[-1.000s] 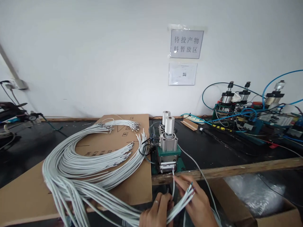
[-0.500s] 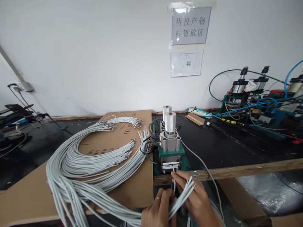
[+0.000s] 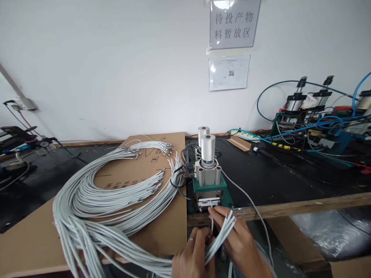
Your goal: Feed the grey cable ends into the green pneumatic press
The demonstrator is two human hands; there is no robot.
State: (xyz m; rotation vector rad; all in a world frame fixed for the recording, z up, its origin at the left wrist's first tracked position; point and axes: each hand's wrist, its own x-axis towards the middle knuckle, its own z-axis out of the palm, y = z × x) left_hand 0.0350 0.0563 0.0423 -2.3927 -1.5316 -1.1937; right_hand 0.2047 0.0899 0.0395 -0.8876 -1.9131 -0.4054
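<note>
In your head view, a black bench (image 3: 290, 170) runs along a pale wall (image 3: 116, 65). Below its edge at four o'clock, a cardboard box (image 3: 292, 235) contains clear plastic (image 3: 324, 239). At six o'clock your left hand (image 3: 193, 256) is curled around a bundle of white cables (image 3: 153, 262). At five, your right hand (image 3: 239, 243) pinches a single cable (image 3: 212, 224) at its eleven-o'clock side, just before the press (image 3: 208, 173).

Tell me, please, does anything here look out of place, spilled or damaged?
I see nothing spilled or clearly damaged. Slightly odd is the cardboard sheet beneath the white cables: its near edge seems to stick out past the table's wooden front edge, so that part looks unsupported.
</note>
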